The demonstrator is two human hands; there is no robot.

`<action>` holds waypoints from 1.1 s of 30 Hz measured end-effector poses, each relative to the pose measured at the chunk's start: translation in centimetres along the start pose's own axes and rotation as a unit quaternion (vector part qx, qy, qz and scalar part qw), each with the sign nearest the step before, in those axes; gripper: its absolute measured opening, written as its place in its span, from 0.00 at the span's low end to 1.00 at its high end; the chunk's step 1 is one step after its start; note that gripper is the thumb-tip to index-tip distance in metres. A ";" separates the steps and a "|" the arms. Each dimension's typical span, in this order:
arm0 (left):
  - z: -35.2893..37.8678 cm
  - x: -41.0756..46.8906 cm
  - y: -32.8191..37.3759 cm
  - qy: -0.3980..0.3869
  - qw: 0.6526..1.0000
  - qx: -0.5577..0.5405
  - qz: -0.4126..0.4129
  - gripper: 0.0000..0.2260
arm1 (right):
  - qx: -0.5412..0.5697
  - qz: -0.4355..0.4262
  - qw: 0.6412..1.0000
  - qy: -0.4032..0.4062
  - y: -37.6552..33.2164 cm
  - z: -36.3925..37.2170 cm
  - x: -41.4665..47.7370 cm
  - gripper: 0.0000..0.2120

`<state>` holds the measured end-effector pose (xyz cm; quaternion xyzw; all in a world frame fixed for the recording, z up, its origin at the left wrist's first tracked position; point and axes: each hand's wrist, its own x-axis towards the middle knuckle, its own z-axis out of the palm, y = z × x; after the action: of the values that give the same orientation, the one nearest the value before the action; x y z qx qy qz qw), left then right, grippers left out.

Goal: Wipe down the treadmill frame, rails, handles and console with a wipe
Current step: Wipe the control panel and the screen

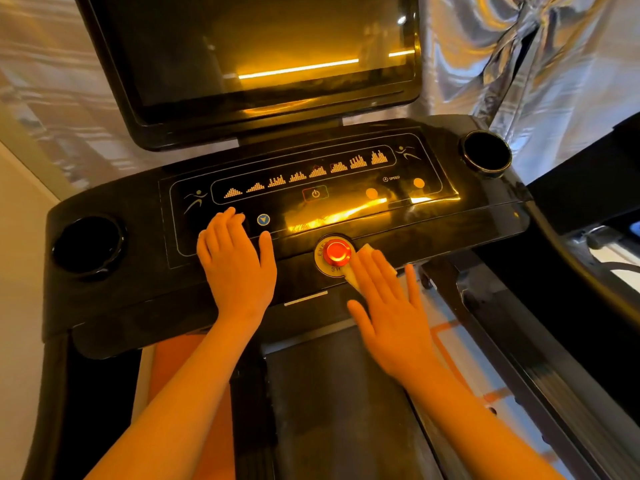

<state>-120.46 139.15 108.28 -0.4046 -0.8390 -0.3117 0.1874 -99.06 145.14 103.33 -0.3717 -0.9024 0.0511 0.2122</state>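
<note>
Treadmill console (138, 289) fills the middle of the view: a glossy black deck with a printed control panel (311, 174) of program icons, a power symbol and round dots. Warm light glints off the panel's right half. At the console's far edge a dark screen (263, 53) tilts up. A round cup holder sits at each end — one at the left (88, 245), one at the far right corner (486, 152). A red stop button (336, 252) stands up from the middle of the near edge. Crinkled silver sheeting (536, 64) hangs behind on the right, and the running belt (329, 393) lies below the near edge.

The left hand (237, 268) lies flat on the panel's near left corner, fingers straight and together, thumb out. The right hand (391, 317) is spread flat with fingers fanned, pressing a white wipe (367, 252) onto the near edge just right of the button. Little of the wipe shows — only the parts past the fingertips and beside the index finger.
</note>
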 end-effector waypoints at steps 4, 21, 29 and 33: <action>-0.1 -0.1 0.1 0.002 1.000 -0.005 0.002 0.24 | -0.013 0.088 0.996 0.021 4.8 -1.3 0.5 0.31; 0.0 -0.1 0.1 -0.007 1.000 0.011 0.007 0.23 | 0.020 -0.092 0.992 -0.081 1.0 -2.6 8.1 0.35; -1.0 -0.2 2.2 -0.006 0.999 -0.051 0.014 0.19 | 0.005 -0.092 0.995 -0.048 3.0 -2.6 5.3 0.29; 0.5 -0.9 7.3 -0.061 0.993 -0.096 0.040 0.21 | 0.003 -0.049 0.998 -0.043 6.7 -3.0 4.4 0.29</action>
<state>-114.15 142.39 110.11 -0.4727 -0.7980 -0.3579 0.1084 -96.21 152.82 105.84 -0.3237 -0.9277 0.0588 0.1763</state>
